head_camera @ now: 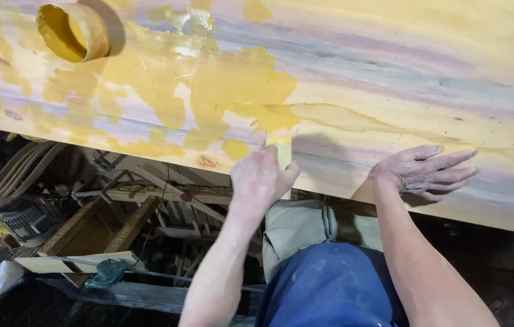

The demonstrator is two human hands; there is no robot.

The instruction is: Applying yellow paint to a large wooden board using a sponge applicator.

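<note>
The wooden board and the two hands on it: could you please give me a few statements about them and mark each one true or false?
1. The left hand grips a yellow spreader. True.
2. The right hand is clenched in a fist. False: it lies flat on the board, fingers spread.
3. Yellow filler covers patches of the board. True.
4. The tub stands by the right hand. False: it sits at the far left, tipped on its side.
</note>
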